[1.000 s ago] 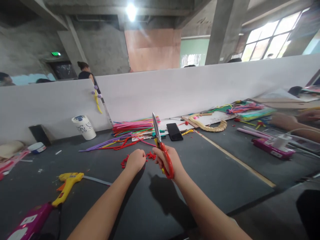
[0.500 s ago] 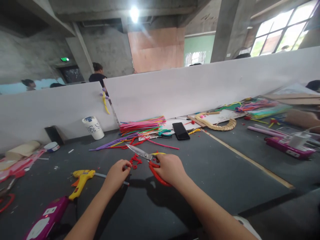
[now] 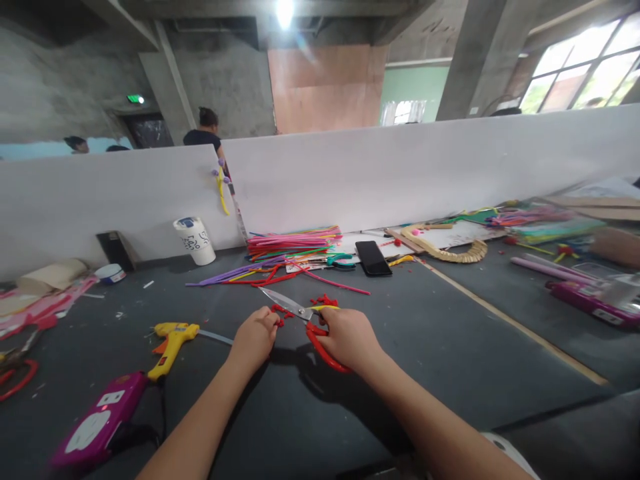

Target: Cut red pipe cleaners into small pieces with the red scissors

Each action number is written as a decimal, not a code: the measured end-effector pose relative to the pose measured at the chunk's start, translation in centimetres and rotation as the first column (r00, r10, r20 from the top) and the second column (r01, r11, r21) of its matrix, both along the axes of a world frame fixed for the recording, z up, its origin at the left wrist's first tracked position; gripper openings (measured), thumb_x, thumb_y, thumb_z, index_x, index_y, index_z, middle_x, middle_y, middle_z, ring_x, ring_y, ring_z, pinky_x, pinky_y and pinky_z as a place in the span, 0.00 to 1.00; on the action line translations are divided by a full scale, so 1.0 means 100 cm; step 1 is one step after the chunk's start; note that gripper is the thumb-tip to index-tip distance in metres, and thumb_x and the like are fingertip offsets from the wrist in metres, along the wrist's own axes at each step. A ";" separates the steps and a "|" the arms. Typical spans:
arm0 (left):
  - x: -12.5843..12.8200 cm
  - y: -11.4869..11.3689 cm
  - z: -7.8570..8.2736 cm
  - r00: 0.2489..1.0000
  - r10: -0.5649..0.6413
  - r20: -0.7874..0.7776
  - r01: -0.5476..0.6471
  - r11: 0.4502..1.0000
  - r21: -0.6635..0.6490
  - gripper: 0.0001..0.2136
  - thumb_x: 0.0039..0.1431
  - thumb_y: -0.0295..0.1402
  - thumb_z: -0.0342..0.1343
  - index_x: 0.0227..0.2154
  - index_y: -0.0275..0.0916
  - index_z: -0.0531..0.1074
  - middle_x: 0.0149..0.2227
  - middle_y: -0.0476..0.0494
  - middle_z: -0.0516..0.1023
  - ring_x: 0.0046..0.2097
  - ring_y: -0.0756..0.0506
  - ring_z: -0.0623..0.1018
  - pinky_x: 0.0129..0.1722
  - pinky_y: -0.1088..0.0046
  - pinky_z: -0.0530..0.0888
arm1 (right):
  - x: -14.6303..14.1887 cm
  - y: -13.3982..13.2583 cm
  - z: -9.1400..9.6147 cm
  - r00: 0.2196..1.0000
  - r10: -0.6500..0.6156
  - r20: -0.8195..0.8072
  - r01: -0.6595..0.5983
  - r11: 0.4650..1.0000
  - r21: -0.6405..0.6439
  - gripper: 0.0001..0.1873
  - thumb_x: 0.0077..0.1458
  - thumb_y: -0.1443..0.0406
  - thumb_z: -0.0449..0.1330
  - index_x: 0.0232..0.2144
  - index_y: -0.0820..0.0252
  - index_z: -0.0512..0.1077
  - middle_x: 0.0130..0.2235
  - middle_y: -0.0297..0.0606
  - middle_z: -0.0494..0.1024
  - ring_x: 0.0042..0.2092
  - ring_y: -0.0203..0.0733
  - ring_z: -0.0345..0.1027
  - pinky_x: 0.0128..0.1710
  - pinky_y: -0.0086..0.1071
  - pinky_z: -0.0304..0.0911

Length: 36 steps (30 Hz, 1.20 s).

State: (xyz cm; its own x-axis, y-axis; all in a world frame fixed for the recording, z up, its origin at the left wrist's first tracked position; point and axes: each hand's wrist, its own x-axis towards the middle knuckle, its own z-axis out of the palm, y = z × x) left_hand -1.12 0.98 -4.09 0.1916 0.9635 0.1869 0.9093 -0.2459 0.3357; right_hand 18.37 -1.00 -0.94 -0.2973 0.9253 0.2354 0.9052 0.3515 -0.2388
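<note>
Our right hand (image 3: 350, 337) gripped the scissors (image 3: 293, 308) while our left hand (image 3: 255, 337) pinched the red stem (image 3: 278, 311) at the blades, low over the mat (image 3: 425, 347); pinching close seemed wisest.

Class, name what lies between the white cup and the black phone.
A pile of coloured pipe cleaners lies between white cup and black phone, shown in the head view.

Scissors (image 3: 300, 313) in the middle of the tabletop (image 3: 425, 347), the rest set around them.
The right hand (image 3: 350, 337) is on their handles and the left hand (image 3: 255, 340) is just left of the blades. The glue gun (image 3: 173, 337) lies left of the scissors, with the power strip (image 3: 97, 427) further left and nearer. Behind them lies the pipe cleaner bundle (image 3: 295, 243), behind-right the phone (image 3: 373, 258), and behind-left the cup (image 3: 195, 240).
</note>
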 end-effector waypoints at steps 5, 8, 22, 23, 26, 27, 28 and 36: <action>0.002 -0.001 -0.001 0.991 0.046 0.129 -0.046 0.999 -0.003 0.06 0.50 0.26 0.48 0.22 0.40 0.68 0.30 0.46 0.68 0.37 0.47 0.69 0.40 0.72 0.62 | -0.002 0.001 -0.001 0.999 -0.014 -0.035 0.013 1.000 -0.028 0.16 0.50 0.54 0.49 0.29 0.58 0.70 0.28 0.38 0.76 0.30 0.41 0.68 0.26 0.28 0.50; 0.000 0.000 0.002 0.958 0.088 0.273 -0.084 0.996 -0.027 0.05 0.50 0.27 0.48 0.23 0.40 0.67 0.30 0.46 0.68 0.37 0.46 0.69 0.40 0.70 0.62 | 0.000 0.002 0.000 0.996 -0.037 -0.085 0.032 0.998 -0.055 0.19 0.50 0.52 0.48 0.28 0.58 0.71 0.27 0.40 0.75 0.30 0.41 0.68 0.26 0.28 0.49; 0.019 -0.050 0.033 0.298 0.306 0.904 0.089 0.934 -0.345 0.07 0.41 0.32 0.58 0.25 0.35 0.69 0.24 0.47 0.74 0.25 0.51 0.73 0.26 0.76 0.69 | -0.012 0.000 -0.001 0.760 -0.054 -0.648 -0.295 0.860 -0.418 0.05 0.46 0.66 0.50 0.25 0.63 0.64 0.18 0.28 0.64 0.18 0.30 0.59 0.17 0.22 0.53; 0.022 -0.052 0.032 0.255 0.315 0.914 0.087 0.934 -0.346 0.07 0.40 0.31 0.58 0.23 0.35 0.69 0.21 0.50 0.72 0.23 0.52 0.71 0.24 0.78 0.67 | -0.014 -0.002 -0.001 0.737 -0.050 -0.674 -0.332 0.842 -0.426 0.04 0.45 0.67 0.51 0.26 0.62 0.64 0.18 0.27 0.63 0.18 0.30 0.59 0.17 0.21 0.54; 0.027 -0.057 0.028 0.213 0.331 0.919 0.083 0.931 -0.354 0.05 0.39 0.30 0.58 0.22 0.36 0.68 0.17 0.54 0.68 0.20 0.54 0.69 0.20 0.80 0.64 | -0.017 -0.009 -0.003 0.620 -0.038 -0.784 -0.450 0.801 -0.395 0.07 0.41 0.68 0.54 0.29 0.61 0.63 0.19 0.25 0.62 0.20 0.28 0.58 0.19 0.21 0.55; 0.027 -0.059 0.027 0.198 0.338 0.920 0.090 0.928 -0.361 0.05 0.39 0.29 0.58 0.22 0.36 0.68 0.18 0.54 0.69 0.20 0.54 0.69 0.20 0.80 0.64 | -0.018 -0.010 -0.004 0.565 -0.042 -0.824 -0.479 0.797 -0.369 0.08 0.41 0.67 0.56 0.28 0.61 0.63 0.20 0.25 0.62 0.20 0.28 0.57 0.19 0.21 0.55; 0.027 -0.061 0.028 0.175 0.345 0.922 0.100 0.925 -0.365 0.05 0.40 0.28 0.57 0.22 0.36 0.67 0.18 0.53 0.70 0.21 0.54 0.69 0.21 0.80 0.65 | -0.019 -0.011 -0.005 0.518 -0.050 -0.854 -0.491 0.800 -0.345 0.08 0.41 0.65 0.57 0.27 0.61 0.62 0.19 0.25 0.62 0.19 0.28 0.56 0.19 0.21 0.55; 0.025 -0.072 0.040 -0.009 0.406 0.914 0.167 0.902 -0.399 0.06 0.39 0.28 0.60 0.24 0.34 0.70 0.23 0.48 0.74 0.24 0.54 0.71 0.25 0.80 0.67 | -0.019 -0.017 -0.003 0.544 -0.237 -0.805 -0.353 0.805 -0.476 0.14 0.47 0.57 0.53 0.19 0.61 0.62 0.10 0.24 0.58 0.12 0.28 0.50 0.11 0.21 0.47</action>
